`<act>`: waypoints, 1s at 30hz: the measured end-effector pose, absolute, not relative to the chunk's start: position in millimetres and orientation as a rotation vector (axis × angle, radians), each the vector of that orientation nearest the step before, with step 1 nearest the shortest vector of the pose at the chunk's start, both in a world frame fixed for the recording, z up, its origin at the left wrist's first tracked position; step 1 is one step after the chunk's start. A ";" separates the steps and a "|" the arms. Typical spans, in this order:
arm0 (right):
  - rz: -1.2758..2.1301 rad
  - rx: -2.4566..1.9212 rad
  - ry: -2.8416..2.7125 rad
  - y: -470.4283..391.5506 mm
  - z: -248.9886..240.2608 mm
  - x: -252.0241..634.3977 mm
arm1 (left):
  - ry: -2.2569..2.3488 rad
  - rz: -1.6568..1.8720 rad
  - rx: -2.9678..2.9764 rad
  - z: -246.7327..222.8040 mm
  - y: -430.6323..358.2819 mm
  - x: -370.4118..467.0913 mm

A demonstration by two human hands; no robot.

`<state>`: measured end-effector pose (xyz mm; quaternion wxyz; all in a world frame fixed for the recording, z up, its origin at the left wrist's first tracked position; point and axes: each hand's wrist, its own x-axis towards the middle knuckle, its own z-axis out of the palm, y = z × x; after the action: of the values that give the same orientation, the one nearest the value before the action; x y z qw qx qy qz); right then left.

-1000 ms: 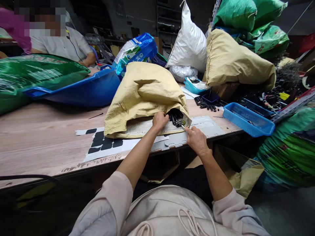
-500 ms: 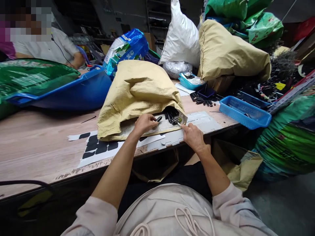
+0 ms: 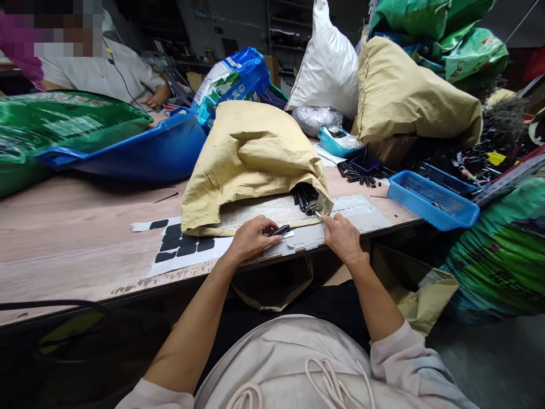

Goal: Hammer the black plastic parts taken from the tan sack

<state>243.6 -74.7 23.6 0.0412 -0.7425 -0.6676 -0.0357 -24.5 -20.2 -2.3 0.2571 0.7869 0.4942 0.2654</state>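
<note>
My left hand [image 3: 254, 240] is closed on a slim black tube-like piece [image 3: 280, 230], just in front of the yellow sack by the table edge. My right hand [image 3: 342, 236] grips a thin metal tool [image 3: 321, 217], whose exact kind is too small to tell. The tool's far end reaches to the sack's mouth. There several similar black pieces [image 3: 303, 200] lie inside the opening of the yellow woven sack [image 3: 255, 142]. Beneath the sack's front are a grey flat board [image 3: 357, 211] and a white sheet with black rounded squares [image 3: 179, 244].
A blue tub [image 3: 140, 153] and a green bag [image 3: 72, 122] stand left. Behind the tub sits another person [image 3: 123, 74]. To the right are a blue basket [image 3: 434, 199], another yellow sack [image 3: 413, 91] and loose black pieces [image 3: 361, 177]. A white sack [image 3: 326, 68] stands behind.
My left hand has drawn back from the sack's mouth towards the table edge, with the black piece in it. My right hand stays near the mouth. The view has shifted slightly left.
</note>
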 end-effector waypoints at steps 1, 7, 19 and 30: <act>-0.109 -2.281 -2.039 -74.7 24.4 243.1 | 1.352 0.730 2.143 -4.3 -20.6 -23.5; -0.073 -2.300 -2.043 -74.3 31.8 245.3 | 1.340 0.767 2.122 -12.9 -25.2 -24.7; 0.278 -1.221 -1.920 -104.6 -1.4 225.9 | 1.270 0.808 2.011 -19.3 -20.5 -25.8; 0.216 -1.304 -1.998 -129.5 -20.3 192.5 | 1.217 0.833 2.049 -19.0 -20.2 -24.1</act>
<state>192.5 -129.5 -20.3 0.3644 -0.5069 -0.7767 0.0838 -24.1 -20.2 -19.0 0.3039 0.7733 0.4592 0.3144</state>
